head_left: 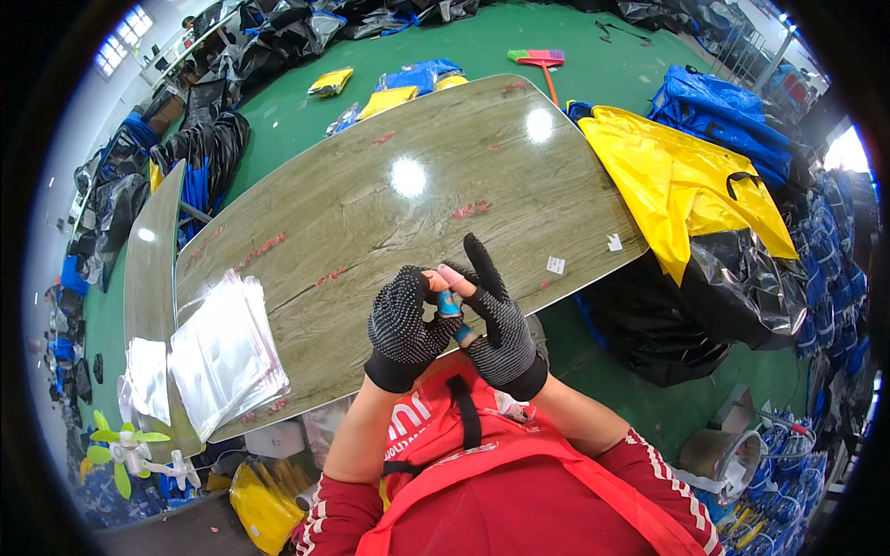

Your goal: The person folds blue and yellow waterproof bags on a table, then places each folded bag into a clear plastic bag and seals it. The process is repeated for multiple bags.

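Both hands meet in front of my body, above the table's near edge. They wear black gloves dotted with white, with some bare fingertips showing. My left hand (406, 322) is closed, its fingers bent toward the right hand. My right hand (503, 335) brings a bare fingertip against the left one, while one gloved finger sticks up and away. Blue wrapping (448, 303) shows around the fingers between the hands. Anything pinched there is too small or hidden to make out. Beneath lies the wood-patterned table (371, 208), marked with red patches.
Clear plastic bags (230, 352) are stacked at the table's left end. Yellow sheeting (681, 176) drapes by its right end, above black material (649, 324). White labels (555, 265) stick near the right edge. A small green-bladed fan (128, 449) stands lower left; a red broom (538, 58) lies beyond.
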The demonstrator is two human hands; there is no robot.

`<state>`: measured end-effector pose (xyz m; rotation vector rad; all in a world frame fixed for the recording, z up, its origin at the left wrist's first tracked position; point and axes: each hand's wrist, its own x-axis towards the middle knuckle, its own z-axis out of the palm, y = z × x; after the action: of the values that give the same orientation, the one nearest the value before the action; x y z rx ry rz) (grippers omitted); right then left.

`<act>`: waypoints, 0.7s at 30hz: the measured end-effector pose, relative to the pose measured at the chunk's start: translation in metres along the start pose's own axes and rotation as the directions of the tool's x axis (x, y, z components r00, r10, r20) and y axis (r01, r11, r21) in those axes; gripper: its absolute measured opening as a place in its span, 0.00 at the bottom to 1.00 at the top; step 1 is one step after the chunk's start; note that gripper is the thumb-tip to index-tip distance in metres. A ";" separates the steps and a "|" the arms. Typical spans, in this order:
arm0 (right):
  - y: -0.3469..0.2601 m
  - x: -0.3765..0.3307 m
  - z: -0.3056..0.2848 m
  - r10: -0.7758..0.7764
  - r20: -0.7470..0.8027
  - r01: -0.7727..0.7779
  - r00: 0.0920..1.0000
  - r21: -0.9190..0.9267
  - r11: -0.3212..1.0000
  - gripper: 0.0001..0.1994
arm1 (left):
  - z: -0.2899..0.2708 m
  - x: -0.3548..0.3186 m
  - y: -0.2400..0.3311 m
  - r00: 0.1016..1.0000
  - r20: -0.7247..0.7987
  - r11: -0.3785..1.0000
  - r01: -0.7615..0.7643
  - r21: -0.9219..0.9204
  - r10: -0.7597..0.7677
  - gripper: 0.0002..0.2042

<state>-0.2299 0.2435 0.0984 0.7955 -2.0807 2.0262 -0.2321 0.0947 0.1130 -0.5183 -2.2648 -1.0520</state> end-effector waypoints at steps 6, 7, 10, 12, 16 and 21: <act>0.002 0.008 0.000 -0.078 0.189 0.140 0.979 -0.342 0.929 0.42 | -0.007 -0.004 0.000 0.999 -0.035 0.989 0.037 0.146 -0.033 0.15; 0.002 0.011 -0.001 -0.113 0.196 0.205 0.974 -0.550 0.810 0.42 | -0.009 -0.004 -0.001 0.999 -0.030 0.985 -0.006 0.170 0.011 0.14; -0.001 0.020 -0.006 -0.137 0.226 0.255 0.964 -0.658 0.708 0.42 | -0.010 0.000 -0.002 0.998 -0.030 0.964 -0.037 0.264 0.046 0.14; -0.003 0.022 -0.004 -0.117 0.228 0.229 0.967 -0.562 0.795 0.42 | -0.008 0.003 -0.001 0.996 -0.083 0.982 0.003 0.188 0.013 0.14; -0.006 0.015 0.005 0.105 0.334 -0.272 0.937 0.503 0.821 0.52 | 0.000 0.006 0.005 0.956 -0.195 0.975 0.204 -0.086 -0.217 0.15; -0.011 0.001 0.012 0.147 0.379 -0.393 0.914 0.735 0.552 0.55 | 0.001 0.003 0.012 0.976 -0.141 0.986 0.165 -0.002 -0.163 0.13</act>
<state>-0.2233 0.2323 0.1075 0.9277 -1.3284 3.2917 -0.2277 0.1026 0.1211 -0.2471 -2.2155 -1.1200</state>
